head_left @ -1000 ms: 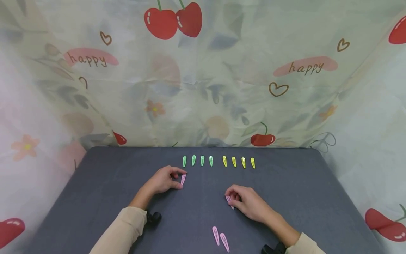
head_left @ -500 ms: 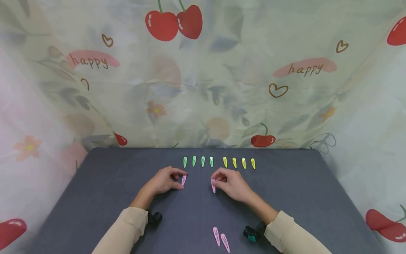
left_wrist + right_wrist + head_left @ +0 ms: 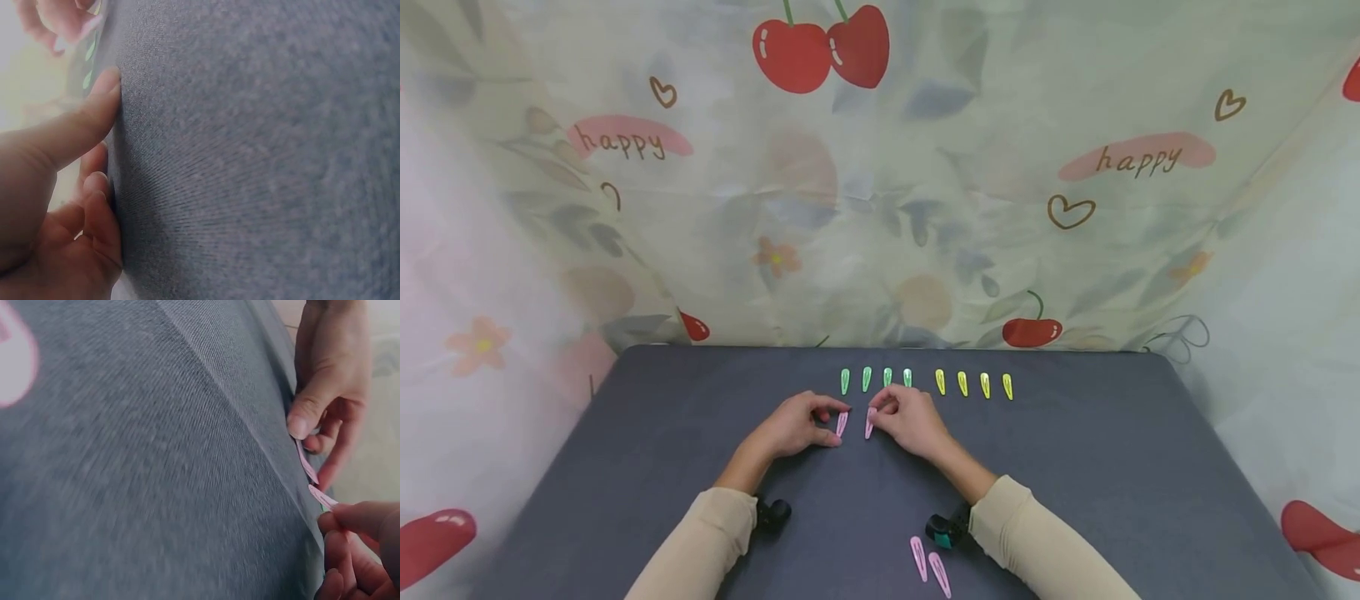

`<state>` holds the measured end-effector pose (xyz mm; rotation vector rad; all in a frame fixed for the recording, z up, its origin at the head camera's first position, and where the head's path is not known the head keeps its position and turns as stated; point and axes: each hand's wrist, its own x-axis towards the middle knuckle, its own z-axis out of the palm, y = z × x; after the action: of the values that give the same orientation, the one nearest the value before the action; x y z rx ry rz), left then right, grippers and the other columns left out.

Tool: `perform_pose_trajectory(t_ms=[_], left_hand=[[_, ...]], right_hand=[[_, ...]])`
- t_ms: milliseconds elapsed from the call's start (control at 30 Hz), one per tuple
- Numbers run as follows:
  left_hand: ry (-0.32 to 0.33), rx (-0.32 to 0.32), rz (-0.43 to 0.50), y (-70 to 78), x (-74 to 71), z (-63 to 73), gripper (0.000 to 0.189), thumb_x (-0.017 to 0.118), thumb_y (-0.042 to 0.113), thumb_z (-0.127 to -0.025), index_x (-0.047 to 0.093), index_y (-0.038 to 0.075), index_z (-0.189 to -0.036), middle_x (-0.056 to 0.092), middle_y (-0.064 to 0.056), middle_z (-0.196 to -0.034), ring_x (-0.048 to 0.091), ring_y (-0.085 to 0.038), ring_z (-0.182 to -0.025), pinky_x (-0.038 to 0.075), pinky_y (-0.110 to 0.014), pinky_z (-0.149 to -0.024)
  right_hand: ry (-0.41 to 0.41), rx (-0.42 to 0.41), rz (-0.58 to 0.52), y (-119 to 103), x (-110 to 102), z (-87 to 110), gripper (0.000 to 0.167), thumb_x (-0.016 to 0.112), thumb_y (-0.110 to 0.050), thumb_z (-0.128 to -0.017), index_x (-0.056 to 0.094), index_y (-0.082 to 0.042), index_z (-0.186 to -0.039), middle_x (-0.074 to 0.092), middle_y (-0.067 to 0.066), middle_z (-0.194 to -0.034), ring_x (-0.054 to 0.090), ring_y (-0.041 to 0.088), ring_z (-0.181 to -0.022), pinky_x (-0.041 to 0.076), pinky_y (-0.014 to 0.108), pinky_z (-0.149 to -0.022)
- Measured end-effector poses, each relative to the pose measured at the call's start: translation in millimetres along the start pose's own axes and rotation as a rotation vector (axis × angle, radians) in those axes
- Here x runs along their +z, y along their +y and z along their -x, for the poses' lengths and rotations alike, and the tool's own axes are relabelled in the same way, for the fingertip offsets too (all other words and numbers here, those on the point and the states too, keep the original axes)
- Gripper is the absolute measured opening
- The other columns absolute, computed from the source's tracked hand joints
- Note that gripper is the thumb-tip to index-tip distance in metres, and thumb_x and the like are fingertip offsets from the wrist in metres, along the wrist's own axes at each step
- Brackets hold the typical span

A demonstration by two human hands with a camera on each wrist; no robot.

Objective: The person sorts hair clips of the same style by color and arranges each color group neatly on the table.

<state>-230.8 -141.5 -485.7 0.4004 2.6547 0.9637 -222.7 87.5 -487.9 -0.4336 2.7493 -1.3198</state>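
Observation:
On the dark grey table, my left hand (image 3: 793,423) spans a pink snap hair clip (image 3: 842,423), forefinger at its far end and thumb at its near end. Just to the right, my right hand (image 3: 913,421) pinches a second pink hair clip (image 3: 869,423) by its upper part between thumb and forefinger. The right wrist view has the held clip (image 3: 320,496) close to the left hand's clip (image 3: 306,462). Most of the left hand's clip is hidden in the left wrist view. Two more pink hair clips (image 3: 918,558) lie near the table's front.
Behind the hands runs a row of several green hair clips (image 3: 867,379), partly covered by the right hand. Several yellow hair clips (image 3: 962,383) continue that row to the right. A patterned curtain (image 3: 865,250) hangs beyond the table's back edge.
My right hand has carried its pink hair clip leftward and away from me, up beside the left hand's clip. The left hand has stayed in place on its clip.

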Motion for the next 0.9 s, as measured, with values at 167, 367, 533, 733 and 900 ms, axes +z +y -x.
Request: perform_pose_trajectory(t_ms=[167,367,533,733,900], left_hand=[[0.001,-0.01,-0.003,-0.2,-0.4,0.4,0.047,0.089,0.021,-0.079,0.075,0.023,-0.124,0.059,-0.003,-0.094,0.05,-0.016,-0.083,0.042,-0.031,-0.073],[-0.006,-0.033,0.011,0.9,-0.4,0.5,0.046,0.088,0.02,-0.08,0.075,0.025,-0.124,0.059,-0.002,-0.095,0.05,-0.016,-0.084,0.042,-0.031,-0.074],[-0.006,-0.04,0.015,0.3,0.3,-0.6,0.046,0.088,0.021,-0.08,0.075,0.025,-0.124,0.059,-0.001,-0.095,0.05,-0.016,-0.084,0.042,-0.031,-0.073],[-0.001,-0.027,0.004,0.3,1.8,-0.1,0.046,0.089,0.021,-0.079,0.075,0.024,-0.123,0.059,-0.002,-0.094,0.05,-0.016,-0.083,0.041,-0.032,-0.074],[0.006,-0.026,-0.011,2.6,1.6,0.0,0.047,0.089,0.021,-0.079,0.075,0.023,-0.124,0.058,-0.002,-0.093,0.049,-0.016,-0.083,0.04,-0.032,-0.074]], right_hand=[[-0.001,-0.012,0.076,-6,7,-6.1,0.003,0.075,-0.018,-0.092,0.074,-0.015,-0.094,0.076,-0.002,-0.08,0.064,0.004,-0.067,0.048,0.023,-0.062],[0.008,-0.02,0.214,-8,13,-9.6,0.005,0.074,-0.02,-0.093,0.076,-0.016,-0.096,0.069,-0.005,-0.079,0.056,0.005,-0.065,0.044,0.024,-0.062],[0.001,-0.022,0.28,-9,14,-10.2,0.009,0.074,-0.022,-0.094,0.078,-0.015,-0.099,0.069,-0.005,-0.082,0.056,0.007,-0.069,0.045,0.027,-0.064],[0.015,-0.059,0.317,-10,14,-5.6,0.024,0.072,-0.026,-0.096,0.075,-0.011,-0.115,0.069,-0.002,-0.089,0.06,0.01,-0.077,0.049,0.031,-0.07],[-0.03,-0.148,0.357,-14,6,7.5,0.043,0.067,-0.035,-0.099,0.064,-0.009,-0.133,0.069,0.009,-0.115,0.064,0.024,-0.104,0.053,0.043,-0.091]])
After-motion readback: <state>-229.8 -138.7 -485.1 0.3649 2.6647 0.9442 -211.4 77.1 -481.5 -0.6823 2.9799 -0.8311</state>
